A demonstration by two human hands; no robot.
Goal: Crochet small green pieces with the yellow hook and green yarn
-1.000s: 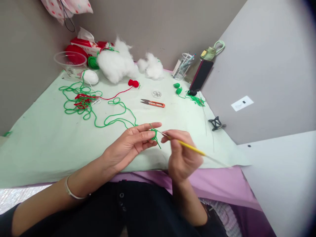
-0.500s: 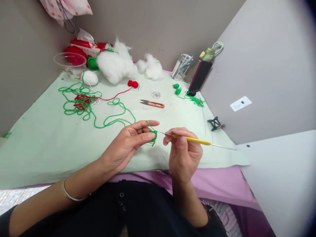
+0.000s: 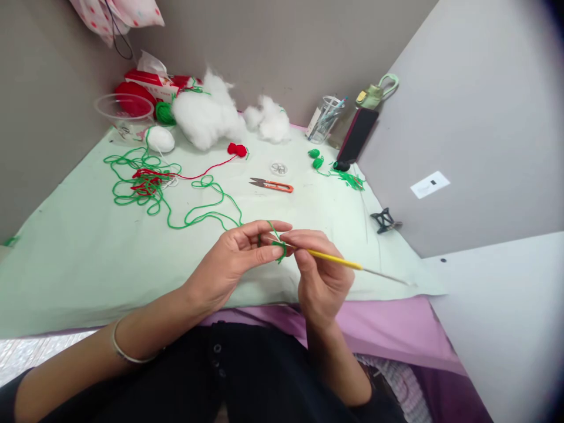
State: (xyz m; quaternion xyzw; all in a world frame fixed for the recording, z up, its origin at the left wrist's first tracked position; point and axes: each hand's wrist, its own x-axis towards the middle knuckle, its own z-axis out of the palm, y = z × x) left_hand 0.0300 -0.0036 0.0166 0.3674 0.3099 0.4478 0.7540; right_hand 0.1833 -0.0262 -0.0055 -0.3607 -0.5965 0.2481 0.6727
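Observation:
My left hand (image 3: 238, 258) pinches a small green crocheted piece (image 3: 280, 251) between thumb and fingers, with green yarn (image 3: 211, 207) running over its index finger from the loose loops at the left. In my right hand (image 3: 324, 276) is a crochet hook with a yellow handle (image 3: 335, 259), held like a pen. The hook's thin front end lies at the green piece, and its rear metal end points to the lower right. My right fingertips are close beside the piece, and part of it is hidden by my left thumb.
Orange-handled snips (image 3: 272, 185) and a small clear dish (image 3: 278, 169) lie ahead of my hands. White stuffing (image 3: 207, 114), a red tissue box (image 3: 152, 85) and a plastic tub (image 3: 126, 120) stand behind. At right are a phone (image 3: 359, 135), a pen cup (image 3: 325, 120) and a black stand (image 3: 385, 221).
My right hand has moved left and closer to my left hand, bringing the hook across the green piece. The hook slants down more to the right. My left hand has shifted slightly right and down.

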